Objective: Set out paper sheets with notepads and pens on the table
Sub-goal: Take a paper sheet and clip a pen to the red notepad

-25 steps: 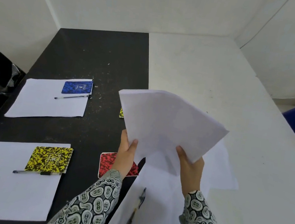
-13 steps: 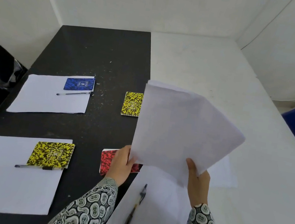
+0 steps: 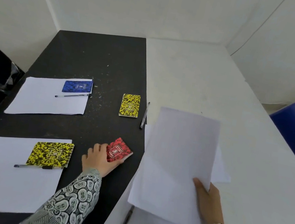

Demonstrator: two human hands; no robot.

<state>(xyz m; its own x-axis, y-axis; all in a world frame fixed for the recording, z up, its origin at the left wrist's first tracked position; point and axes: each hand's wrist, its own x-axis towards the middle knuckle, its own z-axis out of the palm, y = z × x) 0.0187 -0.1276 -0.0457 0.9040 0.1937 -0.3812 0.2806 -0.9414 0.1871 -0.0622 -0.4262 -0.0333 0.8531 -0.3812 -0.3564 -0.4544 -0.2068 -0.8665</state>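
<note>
- The left hand (image 3: 99, 159), arm stretched forward over the black table (image 3: 101, 58), grasps the small red speckled notepad (image 3: 118, 150), tilted on the table.
- The right hand (image 3: 208, 202) pinches the white paper sheets (image 3: 176, 159), raised over the white table (image 3: 213, 79).

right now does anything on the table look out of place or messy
Pale specks litter the black tabletop beside the blue notepad. The small yellow notepad and a pen lie on bare table, without a sheet.
</note>
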